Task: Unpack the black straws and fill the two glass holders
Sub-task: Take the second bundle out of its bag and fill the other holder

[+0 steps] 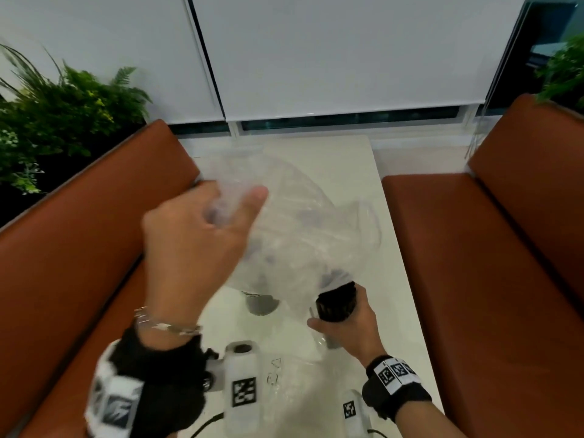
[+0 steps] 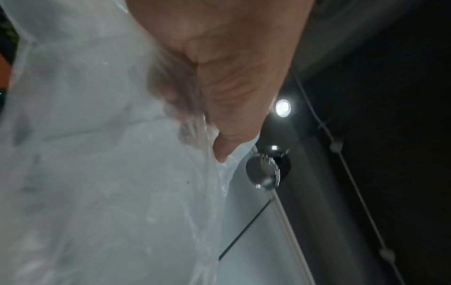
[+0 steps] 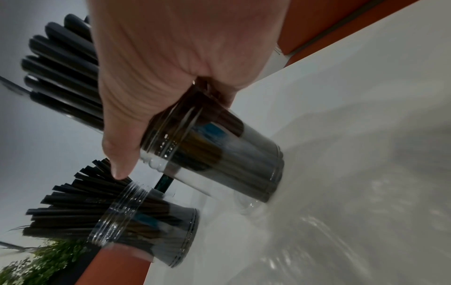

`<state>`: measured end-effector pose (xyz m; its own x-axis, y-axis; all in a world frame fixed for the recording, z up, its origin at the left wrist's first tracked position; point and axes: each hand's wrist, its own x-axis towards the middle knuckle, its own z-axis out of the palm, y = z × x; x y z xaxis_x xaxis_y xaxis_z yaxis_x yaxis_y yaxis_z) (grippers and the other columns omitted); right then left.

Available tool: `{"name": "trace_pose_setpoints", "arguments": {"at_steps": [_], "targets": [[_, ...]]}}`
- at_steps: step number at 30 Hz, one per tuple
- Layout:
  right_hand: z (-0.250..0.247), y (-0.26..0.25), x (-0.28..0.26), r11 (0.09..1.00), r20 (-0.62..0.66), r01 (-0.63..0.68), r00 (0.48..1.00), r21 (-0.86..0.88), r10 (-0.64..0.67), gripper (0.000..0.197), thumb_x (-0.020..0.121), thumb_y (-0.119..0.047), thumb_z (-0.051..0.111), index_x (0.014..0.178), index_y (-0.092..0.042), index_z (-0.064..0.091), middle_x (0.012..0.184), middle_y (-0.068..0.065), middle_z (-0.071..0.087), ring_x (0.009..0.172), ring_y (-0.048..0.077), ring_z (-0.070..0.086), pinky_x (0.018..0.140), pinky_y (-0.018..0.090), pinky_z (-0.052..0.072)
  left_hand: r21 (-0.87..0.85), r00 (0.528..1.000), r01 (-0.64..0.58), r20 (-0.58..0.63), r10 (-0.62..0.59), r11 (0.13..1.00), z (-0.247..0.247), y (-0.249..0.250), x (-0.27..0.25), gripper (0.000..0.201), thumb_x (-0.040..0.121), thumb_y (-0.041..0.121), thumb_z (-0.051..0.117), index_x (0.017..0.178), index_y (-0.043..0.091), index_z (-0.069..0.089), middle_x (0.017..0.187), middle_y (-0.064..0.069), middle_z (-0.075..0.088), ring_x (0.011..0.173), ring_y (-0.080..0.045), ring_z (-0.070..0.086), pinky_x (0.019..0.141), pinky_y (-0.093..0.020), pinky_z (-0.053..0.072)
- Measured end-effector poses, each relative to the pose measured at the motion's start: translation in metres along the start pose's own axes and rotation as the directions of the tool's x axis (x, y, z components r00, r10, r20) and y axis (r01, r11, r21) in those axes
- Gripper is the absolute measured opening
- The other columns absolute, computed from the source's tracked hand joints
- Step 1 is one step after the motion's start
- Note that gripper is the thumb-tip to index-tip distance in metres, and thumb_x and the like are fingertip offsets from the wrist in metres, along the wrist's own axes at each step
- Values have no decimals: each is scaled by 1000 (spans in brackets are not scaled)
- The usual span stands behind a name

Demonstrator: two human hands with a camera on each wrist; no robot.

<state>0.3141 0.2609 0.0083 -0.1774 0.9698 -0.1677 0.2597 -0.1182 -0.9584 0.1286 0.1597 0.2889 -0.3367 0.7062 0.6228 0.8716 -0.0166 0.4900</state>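
Note:
My left hand (image 1: 234,207) is raised over the table and grips a crumpled clear plastic bag (image 1: 300,229), which hangs toward the right. In the left wrist view the thumb and fingers (image 2: 219,86) pinch the bag's film (image 2: 97,154). My right hand (image 1: 339,314) is wrapped round a glass holder (image 3: 219,154) standing on the table and packed with black straws (image 1: 336,298). A second glass holder (image 1: 260,303), also holding black straws (image 3: 80,202), stands just to its left, partly under the bag. Dark blurs show through the bag; I cannot tell what they are.
The white table (image 1: 363,191) runs between two brown leather benches (image 1: 79,248) (image 1: 489,263). Two white devices with black marker squares (image 1: 243,384) (image 1: 350,409) and a black cable lie at the near edge. Green plants (image 1: 57,115) stand behind the left bench.

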Motion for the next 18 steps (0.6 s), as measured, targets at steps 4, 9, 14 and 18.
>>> {"name": "trace_pose_setpoints", "arguments": {"at_steps": [4, 9, 14, 18], "targets": [[8, -8, 23, 1000, 24, 9, 1000, -7, -8, 115, 45, -31, 107, 140, -25, 43, 130, -7, 64, 119, 15, 62, 94, 24, 50, -236, 952, 298, -1, -307, 925, -51, -24, -19, 69, 90, 75, 56, 86, 8, 74, 64, -19, 70, 52, -37, 67, 45, -49, 60], [4, -37, 42, 973, 122, 27, 993, -229, 1, 125, 64, -20, 98, 161, -17, 19, 159, 11, 43, 134, 27, 52, 112, 37, 45, -486, 798, 576, 156, -582, 658, -56, -66, -78, 77, 85, 81, 59, 92, 4, 69, 101, -38, 69, 93, -60, 70, 80, -79, 56], [-30, -53, 0, 972, -74, 61, 994, -226, -79, 126, 64, -38, 99, 162, -21, 21, 162, 1, 40, 148, 20, 41, 123, 42, 36, -569, 521, 763, 261, -812, 307, -30, -86, -114, 69, 80, 87, 39, 86, 25, 70, 85, -3, 67, 74, -19, 62, 70, -36, 50], [-48, -82, -65, 962, -37, 272, 961, -17, -273, 55, 82, -64, 72, 127, -36, 60, 121, -15, 72, 107, 5, 69, 92, 30, 56, -588, 472, 793, 424, -773, 162, -4, -103, -144, 82, 78, 92, 37, 109, 27, 74, 93, -22, 66, 75, -32, 55, 64, -40, 44]]}}
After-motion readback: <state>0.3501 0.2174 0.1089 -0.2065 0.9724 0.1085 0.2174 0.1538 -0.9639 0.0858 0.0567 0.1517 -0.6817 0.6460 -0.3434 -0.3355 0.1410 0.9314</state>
